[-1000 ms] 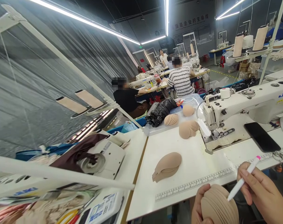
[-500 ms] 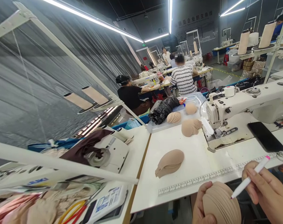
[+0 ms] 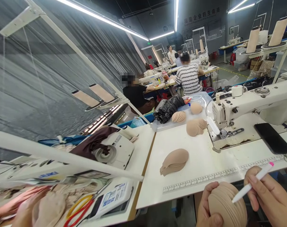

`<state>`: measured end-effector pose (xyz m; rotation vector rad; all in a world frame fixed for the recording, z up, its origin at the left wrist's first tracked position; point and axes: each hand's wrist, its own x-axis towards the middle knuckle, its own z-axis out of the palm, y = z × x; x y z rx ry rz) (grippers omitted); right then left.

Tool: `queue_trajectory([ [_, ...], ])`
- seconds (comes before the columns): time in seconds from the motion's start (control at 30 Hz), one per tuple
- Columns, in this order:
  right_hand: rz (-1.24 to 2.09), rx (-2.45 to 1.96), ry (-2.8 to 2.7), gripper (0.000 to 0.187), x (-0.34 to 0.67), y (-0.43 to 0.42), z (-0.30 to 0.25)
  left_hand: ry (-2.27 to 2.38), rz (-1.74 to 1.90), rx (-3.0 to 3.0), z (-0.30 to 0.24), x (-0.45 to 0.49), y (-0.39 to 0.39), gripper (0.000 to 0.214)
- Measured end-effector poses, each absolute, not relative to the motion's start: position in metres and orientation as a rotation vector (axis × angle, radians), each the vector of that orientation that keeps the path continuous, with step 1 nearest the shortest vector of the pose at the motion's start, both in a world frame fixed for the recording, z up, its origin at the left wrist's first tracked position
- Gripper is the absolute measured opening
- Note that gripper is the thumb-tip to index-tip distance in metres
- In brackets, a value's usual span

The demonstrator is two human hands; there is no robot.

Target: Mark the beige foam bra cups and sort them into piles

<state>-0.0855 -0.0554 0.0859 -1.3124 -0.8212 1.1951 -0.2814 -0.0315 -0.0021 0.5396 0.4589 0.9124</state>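
My left hand (image 3: 208, 209) is closed round a stack of beige foam cups (image 3: 228, 206) at the bottom edge, below the table front. My right hand (image 3: 269, 197) pinches a white pen with a pink cap (image 3: 253, 183), its tip touching the top cup of the stack. Another pile of beige cups (image 3: 174, 161) lies on the white table (image 3: 200, 170) in front of me. More cup piles (image 3: 195, 126) sit further back beside the white sewing machine (image 3: 249, 102).
A black phone (image 3: 273, 142) lies on the machine bed at right. A printed ruler strip (image 3: 216, 178) runs along the table front. A second machine (image 3: 110, 151) with dark cloth stands left. A black bag (image 3: 168, 108) lies behind. Other people sew at far tables.
The view has drifted slightly, so everything sits a little more to the right. Both hands keep their hold; the pen tip stays on the stack.
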Motion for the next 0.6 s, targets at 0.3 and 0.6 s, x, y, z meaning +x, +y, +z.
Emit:
queue_trajectory([
  [0.3, 1.184, -1.327, -0.843, 0.052, -0.088, -0.057, 0.086, 0.479, 0.89, 0.501, 0.008, -0.28, -0.034, 0.082],
  [0.6, 1.192, -1.319, -0.86, 0.052, -0.089, -0.06, 0.085, 0.468, 0.927, 0.431, 0.008, -0.279, -0.035, 0.074],
])
